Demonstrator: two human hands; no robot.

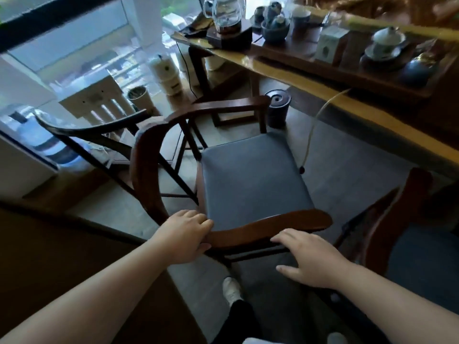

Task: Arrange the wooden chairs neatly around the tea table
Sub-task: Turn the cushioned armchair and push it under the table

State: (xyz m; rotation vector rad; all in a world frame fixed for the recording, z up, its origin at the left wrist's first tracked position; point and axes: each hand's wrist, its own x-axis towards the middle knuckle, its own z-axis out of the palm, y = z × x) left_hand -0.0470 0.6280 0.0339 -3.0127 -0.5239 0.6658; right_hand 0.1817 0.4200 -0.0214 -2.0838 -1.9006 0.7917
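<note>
Both hands are at the curved back rail of the wooden chair (248, 184), the one with the grey-blue seat cushion (253, 180) in the middle of view. The left hand (185, 235) is on the rail where it bends toward the armrest: fingers curled over the top edge, thumb tucked beneath, a proper wrap-around grip on the wood. The right hand (310, 259) is a different story: fingers (285, 235) spread and only lightly bent, tips just touching the rail's near edge, thumb stretched out to the side and clear of the wood, so that hand is loose and grasping nothing. The chair stands on the floor just beside the long yellow-edged tea table (347, 95), seat front toward the table, apart from its edge. A second chair (397, 219) with the same dark frame peeks in at the right, close under the table edge, and a thinner dark chair (94, 135) sits to the left, by the window. On the table stand a glass kettle (224, 11) on a dark base, a lidded white cup (387, 40) and several blue cups. A dark round canister (277, 108) stands on the floor under the table, just beyond the chair's far armrest.
</note>
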